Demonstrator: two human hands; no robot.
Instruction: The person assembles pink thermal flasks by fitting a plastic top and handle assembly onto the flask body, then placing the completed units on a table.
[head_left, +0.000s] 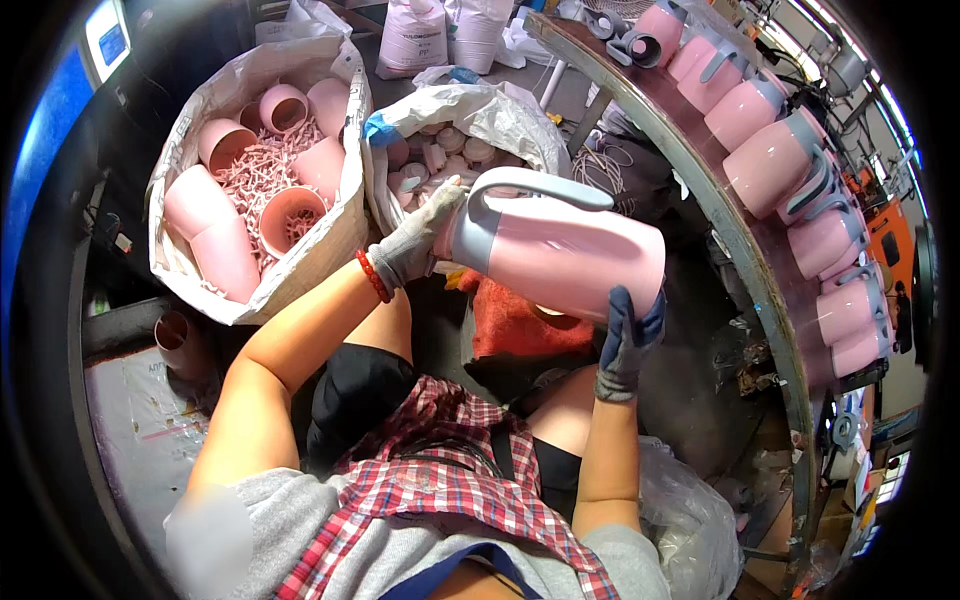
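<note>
A pink jug with a grey collar and grey handle lies on its side in the air above my lap, handle up. My left hand, in a grey glove, grips its collared end. Under the base end at the right, my right hand, in a grey and dark blue glove, is closed against the pink body. The fingers behind the collar are partly hidden. Below the jug lies a red cloth.
A white woven sack at the left holds pink cups and shavings. Beside it, another white sack contains small pale pink parts. Several pink jugs line the curved-looking bench at the right. Clear plastic lies near my right elbow.
</note>
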